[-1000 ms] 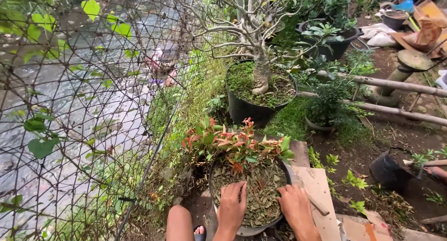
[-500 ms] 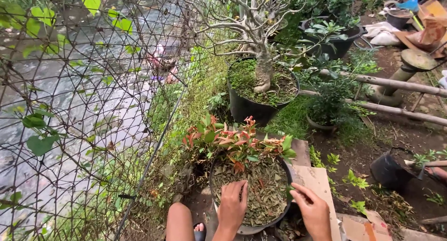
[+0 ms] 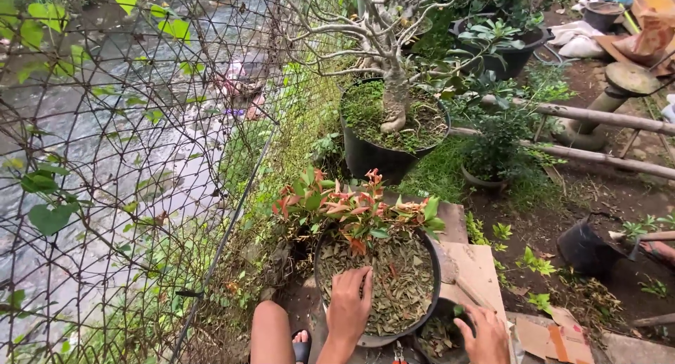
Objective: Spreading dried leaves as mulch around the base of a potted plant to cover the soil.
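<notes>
Beside a wire-mesh fence (image 3: pixel 140 160) above a stream, a person's left hand (image 3: pixel 349 305) rests flat, fingers spread, on the dry leaf litter filling a black pot (image 3: pixel 380 338) of red-tipped shrub cuttings (image 3: pixel 355 209). The right hand (image 3: pixel 485 336), fingers loosely curled and holding nothing visible, dips into a smaller dark pot (image 3: pixel 436 336) just beside it. The loaded pot looks heavy, its litter loose and crumbly, best gripped by the stiff rim.
</notes>
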